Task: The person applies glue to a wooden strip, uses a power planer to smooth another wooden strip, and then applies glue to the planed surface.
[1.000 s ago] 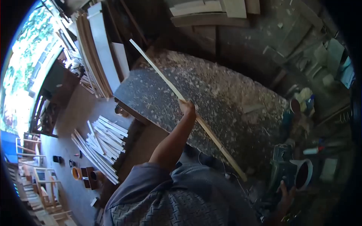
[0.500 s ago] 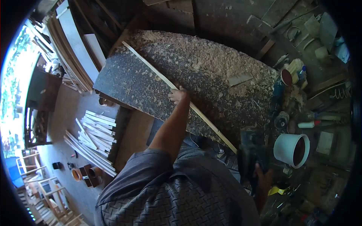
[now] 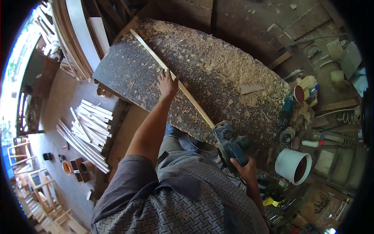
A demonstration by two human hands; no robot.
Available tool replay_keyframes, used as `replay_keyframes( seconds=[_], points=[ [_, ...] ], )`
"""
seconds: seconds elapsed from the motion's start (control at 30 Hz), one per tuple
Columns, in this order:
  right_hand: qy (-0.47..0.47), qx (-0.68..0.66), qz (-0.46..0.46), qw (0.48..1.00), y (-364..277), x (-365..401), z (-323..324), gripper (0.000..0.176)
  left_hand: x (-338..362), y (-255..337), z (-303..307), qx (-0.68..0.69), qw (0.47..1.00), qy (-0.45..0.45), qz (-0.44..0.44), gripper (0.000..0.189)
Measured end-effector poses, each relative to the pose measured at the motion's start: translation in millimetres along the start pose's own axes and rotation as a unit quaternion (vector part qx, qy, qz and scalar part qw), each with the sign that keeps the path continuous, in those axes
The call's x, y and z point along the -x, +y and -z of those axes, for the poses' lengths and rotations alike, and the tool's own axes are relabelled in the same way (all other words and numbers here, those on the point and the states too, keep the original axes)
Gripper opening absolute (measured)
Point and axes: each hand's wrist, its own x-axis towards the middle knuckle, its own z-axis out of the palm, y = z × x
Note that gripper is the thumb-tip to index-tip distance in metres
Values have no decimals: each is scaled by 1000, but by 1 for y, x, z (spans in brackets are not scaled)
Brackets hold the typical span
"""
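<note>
A long, thin wooden strip (image 3: 196,107) lies slantwise across the shaving-covered bench. My left hand (image 3: 167,84) is on it, with the thumb on one side and the fingers on the other. At the strip's near end, an electric hand planer (image 3: 226,136) sits over the wood at the bench's front edge. My right hand (image 3: 245,168) is wrapped around the planer's rear handle. The planer's underside is hidden, and its body covers the end of the strip.
Wood shavings (image 3: 230,58) coat the workbench (image 3: 111,70), where a flat offcut (image 3: 252,88) lies. To the right are a teal power tool (image 3: 286,111) and a white bucket (image 3: 282,165). Many pale strips (image 3: 91,124) are stacked at the left; boards (image 3: 83,33) lean behind them.
The planer, in my right hand, has moved up and left from beside the bench onto the strip's near end. My left hand has shifted toward the strip's far end.
</note>
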Motion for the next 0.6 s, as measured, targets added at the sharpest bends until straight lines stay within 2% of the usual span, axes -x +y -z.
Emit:
replay_keyframes(
  seconds=[0.07,0.1,0.23,0.4,0.47,0.53,0.6],
  points=[
    [-5,10,15,1000,1,-6,-7,53,-19,-12,1,-55,993,0,-100,73],
    [-7,15,30,999,0,-8,-9,54,-27,-15,6,-85,989,-26,-120,74],
    [-39,45,14,998,-13,-15,-16,54,-43,-25,6,-115,979,-88,-147,76],
    [-71,35,-5,997,-27,-36,-31,54,-43,-23,15,-122,976,-76,-166,70],
    [-71,44,9,996,-34,-49,-39,54,-47,-18,26,-91,975,-139,-144,70],
    [-72,50,25,996,-46,-63,-49,54,-47,-20,28,-89,976,-135,-147,69],
    [-64,74,43,994,-59,-78,-58,55,-51,-29,20,-100,969,-63,-219,63]
  ],
)
